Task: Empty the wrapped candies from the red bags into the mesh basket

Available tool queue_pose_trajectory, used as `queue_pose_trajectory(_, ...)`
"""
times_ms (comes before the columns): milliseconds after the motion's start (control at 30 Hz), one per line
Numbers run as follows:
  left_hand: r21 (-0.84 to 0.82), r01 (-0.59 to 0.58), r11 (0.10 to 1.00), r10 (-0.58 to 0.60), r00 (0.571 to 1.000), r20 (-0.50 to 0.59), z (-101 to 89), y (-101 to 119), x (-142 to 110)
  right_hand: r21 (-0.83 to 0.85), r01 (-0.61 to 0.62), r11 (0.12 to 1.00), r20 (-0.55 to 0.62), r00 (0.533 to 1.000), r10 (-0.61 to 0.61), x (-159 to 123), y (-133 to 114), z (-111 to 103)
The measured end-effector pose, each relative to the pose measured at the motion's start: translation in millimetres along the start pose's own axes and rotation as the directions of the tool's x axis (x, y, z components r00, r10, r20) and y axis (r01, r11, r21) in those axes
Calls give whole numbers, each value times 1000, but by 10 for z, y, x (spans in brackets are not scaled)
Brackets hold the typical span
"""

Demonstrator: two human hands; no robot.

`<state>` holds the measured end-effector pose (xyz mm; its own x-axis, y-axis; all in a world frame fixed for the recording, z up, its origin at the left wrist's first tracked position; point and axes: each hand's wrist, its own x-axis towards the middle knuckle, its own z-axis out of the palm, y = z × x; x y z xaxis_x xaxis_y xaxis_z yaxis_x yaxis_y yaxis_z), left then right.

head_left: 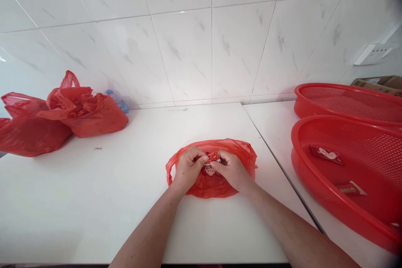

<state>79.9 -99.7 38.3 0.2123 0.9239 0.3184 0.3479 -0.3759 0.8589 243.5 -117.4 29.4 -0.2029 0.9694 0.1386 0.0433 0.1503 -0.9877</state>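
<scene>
A small red packet with a pale pattern is pinched at its two ends between the thumbs and fingers of both hands. My left hand is closed on its left end. On the other end, my right hand grips it the same way. Both hands are over an opened red plastic bag lying on the white table. Just below the held packet, a packet with a pale heart shape shows inside the bag. Fingers and bag film hide the rest of the bag's contents.
Red plastic bags stand at the far left, with a blue clear bottle behind. On the right are two red mesh baskets; the nearer basket holds a few red packets. A cardboard box and wall socket are beyond.
</scene>
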Motion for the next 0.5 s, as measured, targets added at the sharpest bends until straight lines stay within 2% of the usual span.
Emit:
queue_pose_trajectory(133, 33, -20, 999, 19, 999, 26, -18, 28, 2, -103, -26, 994, -64, 998, 19, -4, -36, 7)
queue_pose_trajectory(267, 104, -45, 994, 41, 998, 38, -51, 20, 9, -113, -28, 993, -42, 999, 23, 0, -12, 21)
queue_pose_trajectory(500, 385, 14, 923, 16, 997, -73, -117, -146, 73, -216, -87, 973, -137, 989, 58, 75, 91, 24)
